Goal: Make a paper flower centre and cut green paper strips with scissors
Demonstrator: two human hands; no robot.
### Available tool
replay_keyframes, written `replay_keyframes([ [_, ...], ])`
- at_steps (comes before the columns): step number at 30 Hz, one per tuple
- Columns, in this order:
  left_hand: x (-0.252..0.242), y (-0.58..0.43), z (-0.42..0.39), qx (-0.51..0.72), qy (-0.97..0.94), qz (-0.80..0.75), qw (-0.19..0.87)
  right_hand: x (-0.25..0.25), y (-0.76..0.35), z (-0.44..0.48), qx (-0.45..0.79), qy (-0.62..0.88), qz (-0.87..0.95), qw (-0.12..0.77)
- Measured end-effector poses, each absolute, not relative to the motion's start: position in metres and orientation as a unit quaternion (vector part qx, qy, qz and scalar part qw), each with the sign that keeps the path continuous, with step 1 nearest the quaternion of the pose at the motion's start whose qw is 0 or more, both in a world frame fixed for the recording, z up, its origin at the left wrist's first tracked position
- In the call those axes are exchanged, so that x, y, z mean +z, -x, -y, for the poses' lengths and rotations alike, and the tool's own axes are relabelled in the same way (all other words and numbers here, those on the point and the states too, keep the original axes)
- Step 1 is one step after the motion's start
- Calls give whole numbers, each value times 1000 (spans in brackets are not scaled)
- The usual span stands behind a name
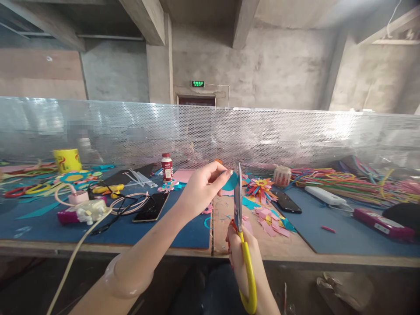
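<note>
Right hand (245, 251): mine, lowest in view, curled around the handles of yellow-and-red scissors (238, 203). The blades point upward; I cannot tell whether they are parted.
Left hand (204, 186): also mine, reaching in from the lower left, thumb and fingers pinching a small blue paper piece (230, 183).
Blue paper's place: raised above the table (272, 250), just left of the blades in view; whether it touches them I cannot tell.
Cutting so far: its lower edge is rounded, so I judge it at least partly shaped. How much is left uncut I cannot see.
Loose pieces: cut pink scraps (267, 225) lie beyond my right hand, with yellow and blue bits among them.
Already made: a layered, many-coloured paper flower (260, 188) sits behind the scraps, looking put together.
Farther left: a red-and-white bottle (167, 169) stands upright.
Background: a perforated metal screen (295, 138), then a green exit sign (197, 83) on concrete.
</note>
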State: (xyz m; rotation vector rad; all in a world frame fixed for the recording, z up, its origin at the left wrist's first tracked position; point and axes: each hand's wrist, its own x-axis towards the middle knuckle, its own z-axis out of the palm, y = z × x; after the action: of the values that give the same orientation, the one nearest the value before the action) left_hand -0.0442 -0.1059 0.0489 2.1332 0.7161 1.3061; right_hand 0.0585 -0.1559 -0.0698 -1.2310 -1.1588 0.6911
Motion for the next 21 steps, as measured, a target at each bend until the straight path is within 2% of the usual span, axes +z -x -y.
replay_keyframes([
  [11,49,44,101,495,-789,-261,253,-75,-63,157,305,550,527,572],
  [21,48,41,101,489,-786,-270,264,-73,-61,158,302,532,503,610],
])
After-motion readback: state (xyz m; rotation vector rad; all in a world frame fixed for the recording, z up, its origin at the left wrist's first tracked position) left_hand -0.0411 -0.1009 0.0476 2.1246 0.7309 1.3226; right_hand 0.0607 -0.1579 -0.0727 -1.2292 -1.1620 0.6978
